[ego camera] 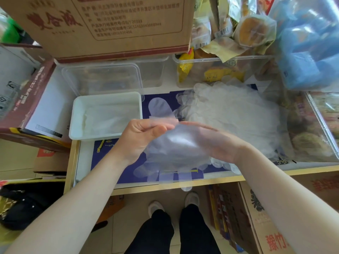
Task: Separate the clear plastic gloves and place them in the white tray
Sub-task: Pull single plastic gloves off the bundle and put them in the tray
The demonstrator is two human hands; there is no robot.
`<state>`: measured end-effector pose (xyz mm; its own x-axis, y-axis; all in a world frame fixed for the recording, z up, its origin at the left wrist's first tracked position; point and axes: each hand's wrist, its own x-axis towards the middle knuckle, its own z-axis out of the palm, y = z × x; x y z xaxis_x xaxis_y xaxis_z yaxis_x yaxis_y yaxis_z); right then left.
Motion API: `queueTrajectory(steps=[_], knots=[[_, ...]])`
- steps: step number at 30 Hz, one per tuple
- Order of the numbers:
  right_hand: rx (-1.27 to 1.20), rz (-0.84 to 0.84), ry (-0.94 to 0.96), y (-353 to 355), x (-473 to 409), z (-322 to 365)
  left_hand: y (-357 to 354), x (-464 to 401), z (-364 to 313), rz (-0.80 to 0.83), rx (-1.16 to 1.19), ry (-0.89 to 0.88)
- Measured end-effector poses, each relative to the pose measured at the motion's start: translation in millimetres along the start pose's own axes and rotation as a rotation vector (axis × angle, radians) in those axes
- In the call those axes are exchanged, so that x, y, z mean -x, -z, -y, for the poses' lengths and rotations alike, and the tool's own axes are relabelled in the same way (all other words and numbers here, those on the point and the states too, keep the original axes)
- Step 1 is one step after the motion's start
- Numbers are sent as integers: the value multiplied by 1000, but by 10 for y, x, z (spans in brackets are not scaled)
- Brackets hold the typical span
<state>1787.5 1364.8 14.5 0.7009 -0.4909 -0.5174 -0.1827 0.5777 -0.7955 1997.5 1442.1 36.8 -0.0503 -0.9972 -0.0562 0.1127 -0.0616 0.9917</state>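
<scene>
- Counter (183,183): I see a pale wood-edged surface with a dark blue mat; it carries everything listed below.
- Cardboard box (102,24): behind the white tray, at the far edge of the counter, printed in red.
- Glove pile (233,116): a heap of clear plastic gloves on the blue mat, to the right of the white tray.
- White tray (77,116): on the counter's left part; it holds thin clear sheets, apparently gloves.
- Held glove (174,151): a clear plastic glove hanging between my two hands, in front of and to the right of the white tray.
- Left hand (141,140): fingers pinch the held glove's upper edge.
- Right hand (216,142): fingers extended flat against the glove, blurred.
</scene>
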Motion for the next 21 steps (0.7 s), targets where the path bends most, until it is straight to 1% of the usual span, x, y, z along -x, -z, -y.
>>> queueTrajectory(steps=[2, 4, 7, 10, 12, 13, 15, 16, 17, 18, 20, 21], knots=[[-47, -35, 37, -35, -2, 62, 21, 31, -74, 42, 0, -16], [14, -163, 69, -80, 0, 138, 47, 61, -125, 0, -24, -13], [132, -424, 177, -147, -4, 216, 100, 89, -113, -150, -112, 27], [142, -663, 329, -169, 18, 325, 166, 79, -69, -345, -163, 98], [118, -748, 389, -149, 54, 412, 261, 66, -53, -491, -207, 187], [102, -774, 414, -131, 72, 445, 313, 67, -51, -537, -218, 230], [113, -828, 463, -106, 119, 491, 393, 94, -53, -564, -227, 319], [191, -872, 498, -90, 142, 491, 415, 113, -67, -557, -236, 354], [338, -905, 538, -84, 173, 487, 452, 129, -67, -542, -247, 375], [543, -905, 573, -93, 203, 476, 492, 139, -73, -531, -246, 391], [928, -772, 593, -160, 244, 417, 593, 143, -93, -535, -197, 409], [1039, -678, 567, -219, 255, 383, 639, 149, -107, -542, -164, 420]])
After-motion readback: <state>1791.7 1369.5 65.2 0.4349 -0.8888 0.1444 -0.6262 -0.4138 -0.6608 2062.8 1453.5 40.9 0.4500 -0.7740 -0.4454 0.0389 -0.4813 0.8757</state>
